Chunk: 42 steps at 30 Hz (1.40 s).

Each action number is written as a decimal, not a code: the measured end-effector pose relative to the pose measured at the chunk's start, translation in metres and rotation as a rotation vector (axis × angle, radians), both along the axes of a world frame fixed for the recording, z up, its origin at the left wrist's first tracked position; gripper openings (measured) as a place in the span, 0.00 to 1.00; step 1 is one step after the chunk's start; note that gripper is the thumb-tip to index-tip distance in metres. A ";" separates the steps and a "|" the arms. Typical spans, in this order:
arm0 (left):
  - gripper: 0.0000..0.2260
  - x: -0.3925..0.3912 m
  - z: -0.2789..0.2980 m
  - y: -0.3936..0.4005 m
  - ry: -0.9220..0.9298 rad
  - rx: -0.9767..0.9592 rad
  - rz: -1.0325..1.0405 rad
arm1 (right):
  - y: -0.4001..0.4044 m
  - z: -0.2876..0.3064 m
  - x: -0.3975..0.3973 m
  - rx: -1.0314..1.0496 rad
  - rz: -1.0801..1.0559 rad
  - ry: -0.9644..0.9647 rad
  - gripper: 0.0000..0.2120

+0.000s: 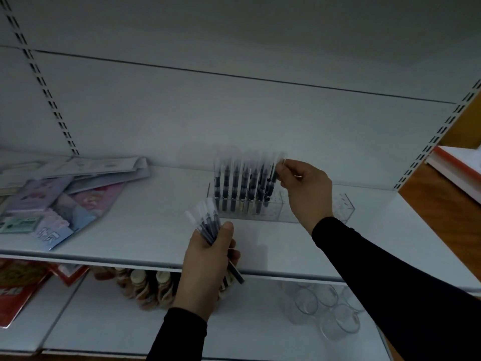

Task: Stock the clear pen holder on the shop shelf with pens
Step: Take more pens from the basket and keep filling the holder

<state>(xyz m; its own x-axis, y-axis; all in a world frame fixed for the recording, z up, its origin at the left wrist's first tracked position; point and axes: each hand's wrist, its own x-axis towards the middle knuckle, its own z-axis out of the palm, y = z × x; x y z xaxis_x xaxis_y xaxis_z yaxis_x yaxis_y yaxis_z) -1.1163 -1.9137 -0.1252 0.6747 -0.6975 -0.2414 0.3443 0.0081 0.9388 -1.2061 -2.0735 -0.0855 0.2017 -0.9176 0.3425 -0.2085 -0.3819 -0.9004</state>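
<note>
Shelf (135,230) spanned mid-frame, white, with stationery packs (52,201) lying at centre left. Just right of centre stood the clear pen holder (325,212), its left end filled with upright pens (242,183). Your right hand (304,188) pinched one pen's top there; your left hand (208,259), lower centre, clutched a spare bundle (207,222).

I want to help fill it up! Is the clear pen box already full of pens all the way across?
No, the pens stand only in the left part of the clear pen holder; its right part is bare.
</note>
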 end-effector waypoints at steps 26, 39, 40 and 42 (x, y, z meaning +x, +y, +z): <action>0.05 -0.011 0.009 0.002 0.101 -0.068 -0.129 | 0.053 -0.020 0.001 0.388 0.454 0.257 0.16; 0.07 -0.007 -0.002 -0.005 0.067 -0.028 -0.018 | 0.047 -0.007 -0.007 0.512 0.495 0.004 0.02; 0.07 -0.005 -0.002 -0.005 0.084 -0.031 0.009 | 0.044 -0.002 -0.009 0.509 0.470 -0.051 0.03; 0.05 -0.004 -0.001 -0.004 0.143 -0.064 0.062 | 0.037 0.007 -0.014 0.474 0.410 -0.149 0.03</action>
<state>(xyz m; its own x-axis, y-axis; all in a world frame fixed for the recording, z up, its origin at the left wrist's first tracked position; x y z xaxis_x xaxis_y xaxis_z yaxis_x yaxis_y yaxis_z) -1.1199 -1.9179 -0.1260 0.6792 -0.6723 -0.2944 0.4709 0.0916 0.8774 -1.2199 -2.0367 -0.0780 0.5500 -0.8346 -0.0299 0.0102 0.0425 -0.9990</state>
